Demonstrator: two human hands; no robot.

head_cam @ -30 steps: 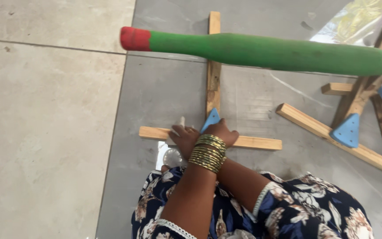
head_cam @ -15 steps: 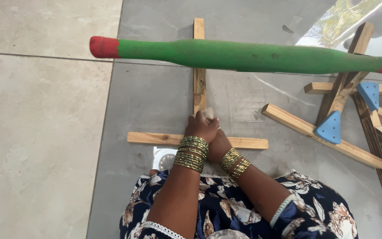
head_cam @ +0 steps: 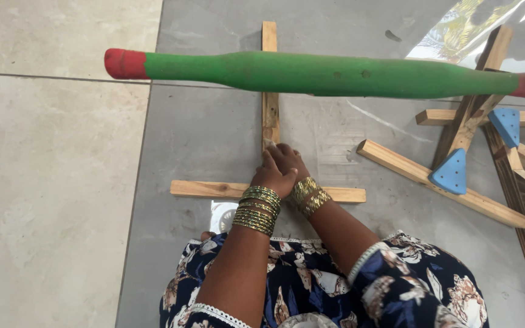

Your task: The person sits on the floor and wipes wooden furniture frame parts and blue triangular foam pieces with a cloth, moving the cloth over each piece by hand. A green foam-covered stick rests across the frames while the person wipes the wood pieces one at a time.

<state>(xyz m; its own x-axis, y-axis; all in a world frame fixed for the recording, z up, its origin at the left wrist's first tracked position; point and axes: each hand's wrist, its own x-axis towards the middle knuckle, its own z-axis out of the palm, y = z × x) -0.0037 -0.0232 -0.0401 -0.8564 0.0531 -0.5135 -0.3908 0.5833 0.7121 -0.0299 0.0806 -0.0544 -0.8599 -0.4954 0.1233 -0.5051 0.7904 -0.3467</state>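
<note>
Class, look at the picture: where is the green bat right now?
In the head view, the green bat stretches sideways across the upper frame, its red tip at the left, above the wooden cross where both hands press together.

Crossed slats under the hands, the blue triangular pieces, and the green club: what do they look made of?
Crossed slats: bare, unfinished wood, pale with visible grain and knots. Blue triangular pieces: probably moulded plastic, uniform matte blue with small holes; painted wood can't be ruled out. Green club: looks like turned wood under worn matte green paint with red ends, though the core isn't visible. Both hands press on the slats' joint.
</note>
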